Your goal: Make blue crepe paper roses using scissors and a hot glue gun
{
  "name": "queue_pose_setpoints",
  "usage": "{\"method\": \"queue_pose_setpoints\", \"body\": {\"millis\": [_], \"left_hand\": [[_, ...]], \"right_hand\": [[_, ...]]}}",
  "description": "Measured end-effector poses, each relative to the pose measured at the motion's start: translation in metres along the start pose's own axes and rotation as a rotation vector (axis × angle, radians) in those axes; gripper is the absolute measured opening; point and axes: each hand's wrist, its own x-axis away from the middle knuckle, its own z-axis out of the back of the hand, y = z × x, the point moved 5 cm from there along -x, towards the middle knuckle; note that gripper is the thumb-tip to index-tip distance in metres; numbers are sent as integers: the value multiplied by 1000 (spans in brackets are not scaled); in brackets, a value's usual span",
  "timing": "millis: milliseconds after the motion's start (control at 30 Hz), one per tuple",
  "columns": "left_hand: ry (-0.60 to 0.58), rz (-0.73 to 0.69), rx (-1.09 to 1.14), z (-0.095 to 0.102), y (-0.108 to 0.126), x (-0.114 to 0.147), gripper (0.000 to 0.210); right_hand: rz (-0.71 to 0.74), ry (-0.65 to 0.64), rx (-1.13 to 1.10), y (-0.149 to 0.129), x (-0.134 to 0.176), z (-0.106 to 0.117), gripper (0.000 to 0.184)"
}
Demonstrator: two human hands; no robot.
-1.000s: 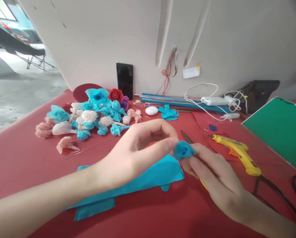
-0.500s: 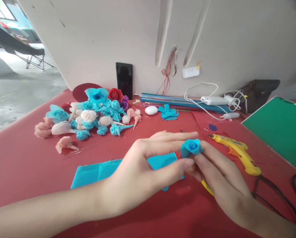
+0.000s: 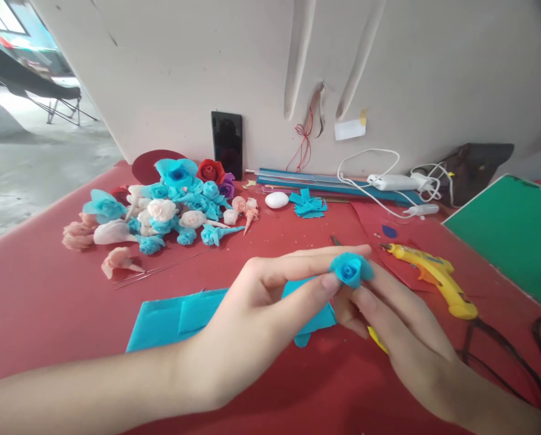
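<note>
A small blue paper rose (image 3: 350, 270) with a rolled centre is held up between both hands, above the red table (image 3: 270, 386). The thumb and forefinger of my left hand (image 3: 270, 308) pinch its left petal edge. My right hand (image 3: 406, 326) grips the flower from below and the right, thumb under the bloom; its stem end is hidden by the fingers. Beneath my hands lie folded blue crepe paper (image 3: 174, 317) and something yellow (image 3: 378, 340), mostly covered by my right hand.
A yellow glue gun (image 3: 433, 281) with a black cord lies at right, beside a green board (image 3: 510, 235). Finished paper flowers (image 3: 161, 211) are heaped at left. Behind are blue paper strips (image 3: 308, 204), a white egg-shaped object (image 3: 277, 200), a leaning phone (image 3: 227, 145) and a white power adapter (image 3: 392, 182).
My left thumb has shifted up and left, from below the rose onto its left petal edge. The rose has tilted slightly and stays between both hands.
</note>
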Motion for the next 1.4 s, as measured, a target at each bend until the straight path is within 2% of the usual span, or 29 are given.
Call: {"method": "queue_pose_setpoints", "body": {"millis": [167, 367, 600, 833, 1033, 1200, 1333, 1400], "left_hand": [[33, -17, -17, 2, -2, 2, 27], [42, -31, -36, 2, -5, 2, 28], [36, -22, -1, 1, -8, 4, 26], [44, -3, 6, 1, -9, 2, 27], [63, 39, 69, 0, -11, 5, 22], [75, 62, 47, 3, -14, 4, 21], [54, 41, -13, 5, -14, 2, 15], [50, 29, -64, 7, -13, 2, 15]], "right_hand": [[-29, -60, -35, 6, 4, -2, 19], [-48, -55, -25, 11, 7, -4, 19], [33, -37, 18, 4, 8, -4, 13], [43, -95, -15, -3, 4, -8, 27], [109, -94, -15, -3, 4, -8, 29], [102, -30, 48, -3, 6, -6, 21], [74, -119, -100, -6, 3, -10, 13], [97, -137, -88, -10, 0, -9, 14]]}}
